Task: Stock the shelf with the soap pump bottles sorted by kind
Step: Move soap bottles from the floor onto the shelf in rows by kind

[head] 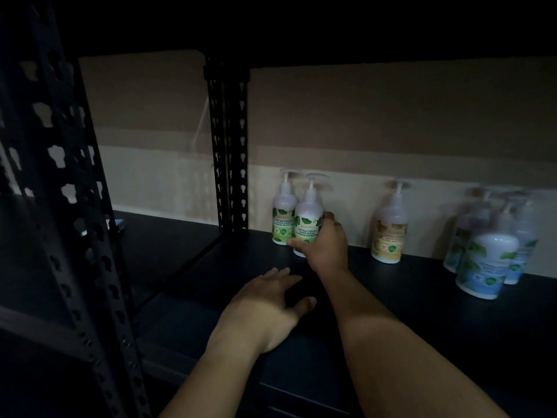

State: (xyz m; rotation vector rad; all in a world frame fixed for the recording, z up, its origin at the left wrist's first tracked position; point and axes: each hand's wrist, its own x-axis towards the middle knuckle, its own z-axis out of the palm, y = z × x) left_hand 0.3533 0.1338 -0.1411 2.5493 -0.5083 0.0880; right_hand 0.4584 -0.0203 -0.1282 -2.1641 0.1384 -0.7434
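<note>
Bare shelf (391, 297) gaps between bottle groups; upright post (229, 146) left.

Right arm stretched far forward, right hand (327, 247) curled around something, thumb out to the left, fingers (330, 217) wrapped behind. Left hand (268, 309) lies palm down, fingers straight and relaxed, forearm angled in from lower left.
</note>
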